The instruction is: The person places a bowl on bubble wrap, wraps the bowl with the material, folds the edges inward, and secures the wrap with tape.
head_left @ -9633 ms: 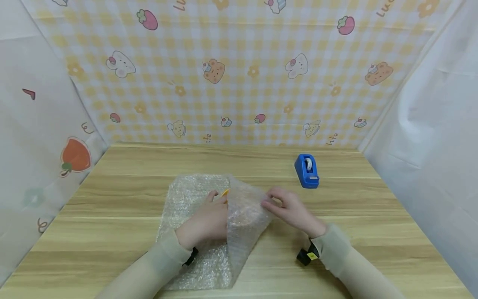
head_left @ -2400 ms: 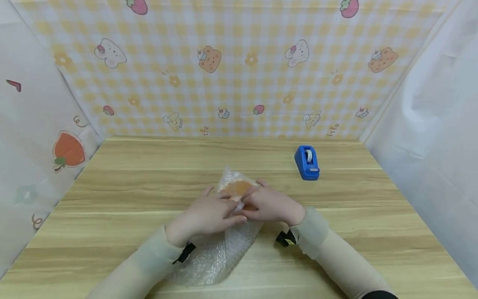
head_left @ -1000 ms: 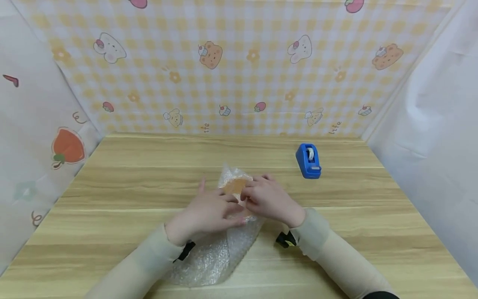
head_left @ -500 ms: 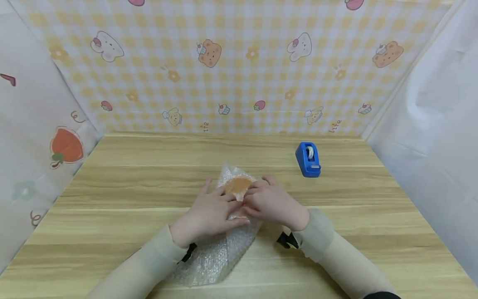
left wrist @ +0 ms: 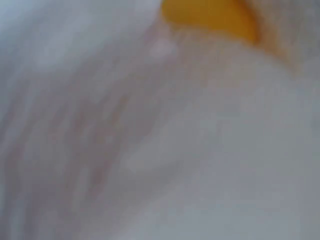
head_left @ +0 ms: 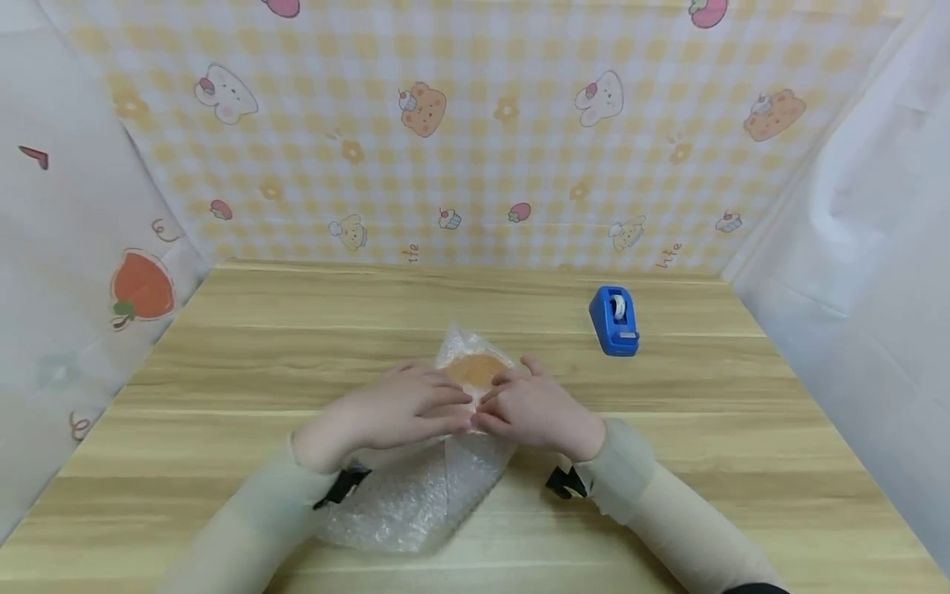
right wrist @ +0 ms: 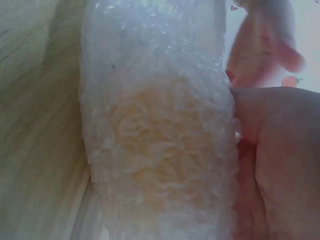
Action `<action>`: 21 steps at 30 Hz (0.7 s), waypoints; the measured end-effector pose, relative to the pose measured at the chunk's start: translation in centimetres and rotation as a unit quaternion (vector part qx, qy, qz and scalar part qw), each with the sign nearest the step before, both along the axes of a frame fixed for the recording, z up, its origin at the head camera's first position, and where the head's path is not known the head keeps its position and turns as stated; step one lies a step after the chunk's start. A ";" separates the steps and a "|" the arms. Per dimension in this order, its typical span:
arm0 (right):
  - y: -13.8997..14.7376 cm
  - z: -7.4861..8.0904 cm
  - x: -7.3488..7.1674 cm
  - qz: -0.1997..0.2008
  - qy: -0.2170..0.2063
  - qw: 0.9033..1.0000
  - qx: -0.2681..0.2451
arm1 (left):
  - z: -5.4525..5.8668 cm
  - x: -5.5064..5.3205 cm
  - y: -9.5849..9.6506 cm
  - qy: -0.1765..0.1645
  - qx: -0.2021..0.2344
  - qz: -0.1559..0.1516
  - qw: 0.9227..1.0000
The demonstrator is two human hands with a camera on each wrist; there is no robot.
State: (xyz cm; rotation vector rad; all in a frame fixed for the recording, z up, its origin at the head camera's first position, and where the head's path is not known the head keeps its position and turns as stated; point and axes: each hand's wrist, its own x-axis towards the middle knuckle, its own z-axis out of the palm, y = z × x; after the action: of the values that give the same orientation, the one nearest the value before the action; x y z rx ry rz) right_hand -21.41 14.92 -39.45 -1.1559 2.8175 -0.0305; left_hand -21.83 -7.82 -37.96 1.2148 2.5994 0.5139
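Observation:
A sheet of clear bubble wrap [head_left: 393, 503] lies folded over a round, orange-yellow item [head_left: 475, 370] in the head view; the wrap blurs its kind. My left hand [head_left: 404, 406] rests on the wrap from the left, its fingers stretched over the item toward the right hand. From the right side, my right hand [head_left: 545, 417] pinches the wrap with curled fingers, tips meeting the left fingertips. The right wrist view shows the bundle's layered wrap [right wrist: 160, 135] standing beside that hand. A yellow patch [left wrist: 215, 17] of the item appears in the blurred left wrist view.
A blue tape dispenser [head_left: 614, 323] with a roll of tape stands behind and to the right of the hands on the wooden table [head_left: 712, 396]. A yellow checked cloth [head_left: 475, 148] hangs behind, with white cloth at both sides.
Earlier the wrap lay spread, its right part lifted by my right hand; now it is folded over the item. In the last half second my left hand has shifted a little left.

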 end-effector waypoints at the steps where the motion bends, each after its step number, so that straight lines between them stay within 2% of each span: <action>1: -0.1 -0.1 0.0 0.001 -0.004 1.000 -0.002 | 0.4 0.0 -0.7 -0.010 0.012 -0.001 1.000; 3: -0.3 -0.1 -0.1 0.001 -0.009 1.000 -0.007 | 1.2 0.0 -2.0 -0.014 0.022 0.000 1.000; 6: -0.4 -0.1 -0.1 0.001 -0.010 1.000 -0.010 | 2.2 0.3 -3.6 -0.012 0.009 0.008 1.000; 11: -0.3 0.1 0.0 0.007 -0.004 1.000 -0.012 | 3.3 1.4 -5.3 0.001 -0.011 0.019 1.000; 18: -0.1 0.0 -0.1 0.013 0.000 1.000 -0.016 | 3.4 3.1 -7.2 -0.026 -0.002 0.031 0.999; 21: 0.0 -0.1 -0.3 0.011 -0.007 1.000 -0.016 | 3.3 3.8 -8.3 -0.034 -0.003 0.047 0.998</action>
State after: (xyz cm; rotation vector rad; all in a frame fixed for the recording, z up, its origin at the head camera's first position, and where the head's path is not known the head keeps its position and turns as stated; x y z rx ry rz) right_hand -21.67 14.92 -39.57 -1.1884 2.8008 -0.0813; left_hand -18.06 -16.08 -34.70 1.0577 2.6075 0.5566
